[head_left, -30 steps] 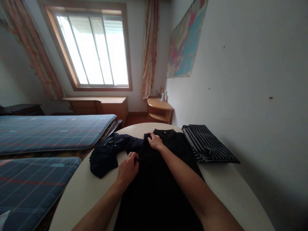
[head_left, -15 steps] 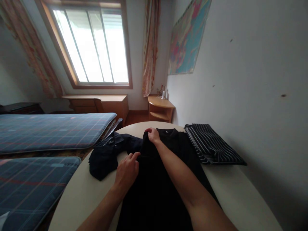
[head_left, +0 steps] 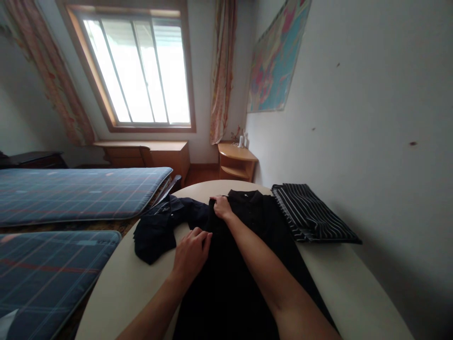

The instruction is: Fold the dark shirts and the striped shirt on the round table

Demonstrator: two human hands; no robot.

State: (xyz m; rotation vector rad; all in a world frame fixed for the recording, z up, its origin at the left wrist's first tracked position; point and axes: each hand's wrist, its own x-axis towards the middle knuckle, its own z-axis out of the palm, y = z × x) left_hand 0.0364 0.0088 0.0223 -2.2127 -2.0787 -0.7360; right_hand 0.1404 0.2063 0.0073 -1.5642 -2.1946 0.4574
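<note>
A black collared shirt lies spread on the round cream table, its collar at the far end. My right hand reaches across it and has its fingers closed on the cloth near the shirt's left shoulder. Nearer to me, my left hand is curled at the shirt's left side, thumb and forefinger together on the cloth; the pinched part is hard to make out in the black. Left of the shirt lies a dark navy garment, bunched, close to its shoulder.
A folded black-and-white striped cloth rests at the table's right, by the wall. Two plaid mattresses are on the left. Beyond the table stand a wooden desk and a corner shelf, below a window.
My left hand has shifted a little to the right over the shirt. My right hand has dropped slightly toward me, still at the shoulder. The view has moved a little.
</note>
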